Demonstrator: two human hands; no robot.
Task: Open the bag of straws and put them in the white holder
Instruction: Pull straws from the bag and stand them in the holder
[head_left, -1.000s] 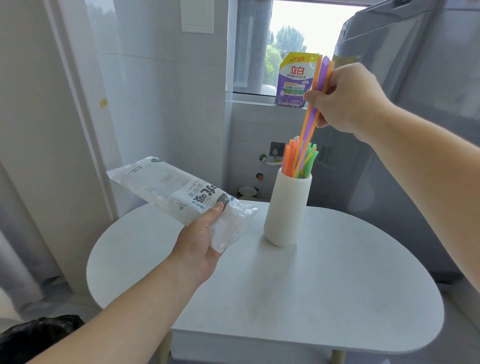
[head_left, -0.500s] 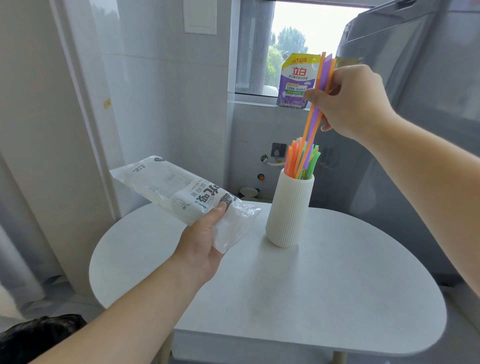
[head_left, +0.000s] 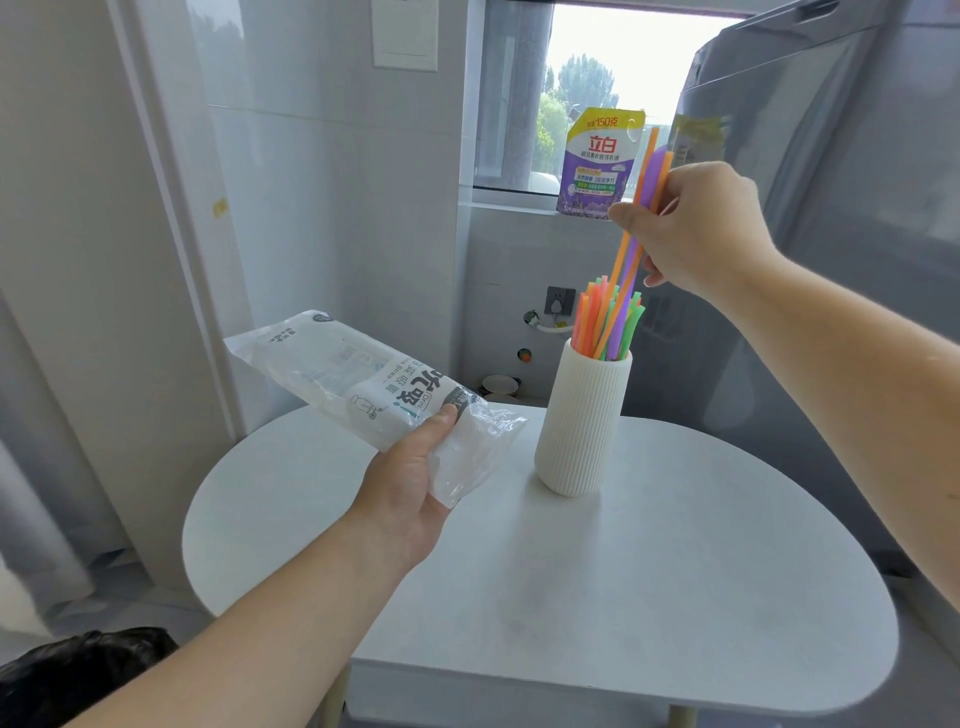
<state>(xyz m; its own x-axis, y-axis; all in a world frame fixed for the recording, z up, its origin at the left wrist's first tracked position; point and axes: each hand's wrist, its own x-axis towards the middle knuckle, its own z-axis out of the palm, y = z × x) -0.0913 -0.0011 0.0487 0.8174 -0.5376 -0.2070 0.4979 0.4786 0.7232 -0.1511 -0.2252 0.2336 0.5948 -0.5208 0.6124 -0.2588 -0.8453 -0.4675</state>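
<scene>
My right hand (head_left: 696, 228) pinches the last straws (head_left: 631, 249) into the white holder (head_left: 576, 431); left hand (head_left: 410, 478) grips the bag (head_left: 358, 379), seemingly empty

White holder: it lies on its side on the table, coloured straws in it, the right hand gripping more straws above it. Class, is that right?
No. The head view shows the white holder standing upright on the table, not on its side. The rest holds: coloured straws are in it, and the right hand grips more straws above it.
</scene>
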